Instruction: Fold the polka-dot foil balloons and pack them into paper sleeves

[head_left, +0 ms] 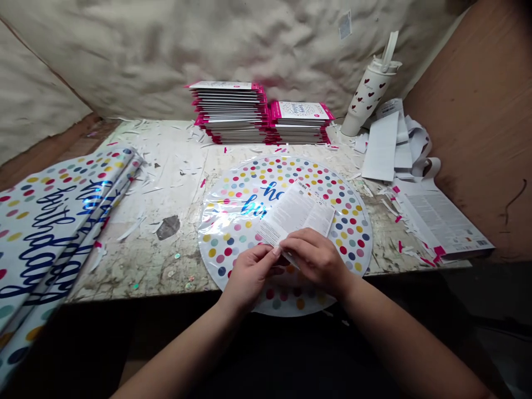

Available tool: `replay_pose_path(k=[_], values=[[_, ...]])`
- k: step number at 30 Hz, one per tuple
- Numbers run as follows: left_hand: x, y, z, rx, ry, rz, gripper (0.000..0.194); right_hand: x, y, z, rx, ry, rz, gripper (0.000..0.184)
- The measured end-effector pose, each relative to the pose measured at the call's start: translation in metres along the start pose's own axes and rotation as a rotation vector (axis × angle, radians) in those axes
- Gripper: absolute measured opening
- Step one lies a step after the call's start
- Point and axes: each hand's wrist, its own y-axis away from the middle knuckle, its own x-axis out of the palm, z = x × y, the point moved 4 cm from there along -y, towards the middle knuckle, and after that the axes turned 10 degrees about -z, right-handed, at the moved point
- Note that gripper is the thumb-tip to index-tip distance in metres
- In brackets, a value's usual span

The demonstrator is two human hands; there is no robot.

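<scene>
Printed card [297, 213] was in both hands, tilted above the near half of a round polka-dot foil [239, 238]. At the far left, folded polka-dot sheets [54, 221] with blue script lay over the near edge of the worn table [162, 183]. Right of them, paper scraps surrounded a dark flake [168, 228]. Next came the left hand [251, 277], its thumb and finger pinching the card's lower left corner. Behind, near the wall, rose a tall stack of pink-edged packs [230, 113]. The round foil reached past the table's near edge, its blue lettering partly covered by the card. The right hand [318, 259] pinched the card's lower edge, fingertips close to the left thumb. Beyond it stood a shorter stack of packs [301, 122], just beside the tall one. Farther right, a white tumbler with hearts [368, 97] stood near loose white papers [380, 147]. Rightmost lay another printed piece [446, 221], pink scraps around it.
</scene>
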Motion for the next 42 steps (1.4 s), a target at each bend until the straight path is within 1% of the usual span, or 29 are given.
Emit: replay_pose_path(k=[1, 2, 5, 6, 7, 8, 10, 11, 12, 13, 15, 16, 17, 19, 20, 21, 22, 24, 25, 26, 28, 29, 32, 34, 36, 37, 39, 40, 42], values=[[-0.002, -0.001, 0.000, 0.010, -0.001, -0.018, 0.023, -0.005, 0.000, -0.002, 0.039, -0.007, 0.021, 0.019], [-0.004, -0.003, -0.001, 0.020, 0.005, -0.036, 0.024, -0.011, 0.002, -0.004, 0.088, -0.015, 0.096, 0.018], [-0.011, -0.007, -0.011, 0.087, -0.046, -0.059, 0.022, -0.038, 0.024, -0.011, 0.226, 0.032, 0.554, 0.015], [-0.012, -0.007, -0.018, 0.137, -0.115, -0.048, 0.019, -0.051, 0.030, -0.014, 0.256, 0.105, 0.642, 0.013], [-0.011, -0.006, -0.027, 0.207, -0.209, -0.036, 0.017, -0.065, 0.032, -0.016, 0.273, 0.203, 0.630, 0.010], [-0.008, -0.003, -0.038, 0.295, -0.320, -0.023, 0.019, -0.081, 0.028, -0.018, 0.277, 0.314, 0.511, 0.016], [0.001, 0.006, -0.065, 0.492, -0.550, 0.017, 0.036, -0.108, 0.011, -0.014, 0.227, 0.470, 0.104, 0.046], [0.008, 0.011, -0.079, 0.586, -0.645, 0.050, 0.042, -0.116, 0.002, -0.011, 0.180, 0.463, -0.057, 0.056], [0.014, 0.017, -0.093, 0.669, -0.705, 0.073, 0.047, -0.117, -0.007, -0.008, 0.138, 0.389, -0.132, 0.057], [0.018, 0.021, -0.107, 0.738, -0.718, 0.079, 0.050, -0.113, -0.017, -0.008, 0.117, 0.263, -0.148, 0.050], [0.020, 0.026, -0.133, 0.837, -0.593, 0.030, 0.054, -0.100, -0.032, -0.015, 0.162, -0.028, -0.188, 0.025], [0.019, 0.026, -0.142, 0.856, -0.498, 0.008, 0.057, -0.094, -0.038, -0.021, 0.224, -0.155, -0.256, 0.018], [0.018, 0.023, -0.148, 0.857, -0.429, 0.012, 0.055, -0.089, -0.042, -0.029, 0.291, -0.256, -0.353, 0.017], [0.015, 0.013, -0.157, 0.865, -0.441, 0.060, 0.037, -0.080, -0.045, -0.046, 0.391, -0.385, -0.514, 0.025], [0.013, 0.006, -0.162, 0.901, -0.508, 0.055, 0.026, -0.076, -0.046, -0.053, 0.411, -0.430, -0.530, 0.031], [0.009, -0.002, -0.170, 0.966, -0.593, 0.001, 0.019, -0.075, -0.047, -0.060, 0.418, -0.463, -0.522, 0.037], [0.003, -0.012, -0.182, 1.055, -0.681, -0.103, 0.018, -0.076, -0.046, -0.066, 0.424, -0.477, -0.519, 0.041], [-0.010, -0.039, -0.215, 1.236, -0.841, -0.376, 0.026, -0.083, -0.039, -0.078, 0.453, -0.452, -0.529, 0.042], [-0.016, -0.057, -0.233, 1.292, -0.941, -0.495, 0.031, -0.086, -0.033, -0.084, 0.485, -0.415, -0.527, 0.041], [-0.019, -0.079, -0.251, 1.322, -1.057, -0.559, 0.034, -0.089, -0.026, -0.089, 0.525, -0.363, -0.517, 0.038], [-0.022, -0.131, -0.281, 1.277, -1.315, -0.576, 0.039, -0.091, -0.011, -0.094, 0.592, -0.246, -0.455, 0.034], [-0.023, -0.159, -0.292, 1.180, -1.439, -0.560, 0.040, -0.090, -0.004, -0.094, 0.600, -0.183, -0.402, 0.032], [-0.018, -0.216, -0.311, 1.060, -1.513, -0.492, 0.033, -0.082, 0.012, -0.080, 0.485, 0.027, -0.176, 0.024], [-0.008, -0.229, -0.311, 1.059, -1.500, -0.458, 0.035, -0.071, 0.023, -0.064, 0.280, 0.169, 0.026, 0.024], [0.004, -0.223, -0.298, 1.089, -1.476, -0.416, 0.043, -0.058, 0.038, -0.046, 0.002, 0.318, 0.178, 0.029], [0.011, -0.212, -0.284, 1.103, -1.465, -0.371, 0.045, -0.052, 0.047, -0.039, -0.133, 0.402, 0.228, 0.033], [0.022, -0.178, -0.240, 1.102, -1.457, -0.205, 0.041, -0.039, 0.066, -0.028, -0.341, 0.557, 0.283, 0.042], [0.026, -0.155, -0.210, 1.080, -1.463, -0.075, 0.034, -0.033, 0.075, -0.025, -0.409, 0.607, 0.303, 0.046], [0.028, -0.099, -0.142, 1.017, -1.466, 0.212, 0.020, -0.025, 0.088, -0.020, -0.458, 0.604, 0.327, 0.047]])
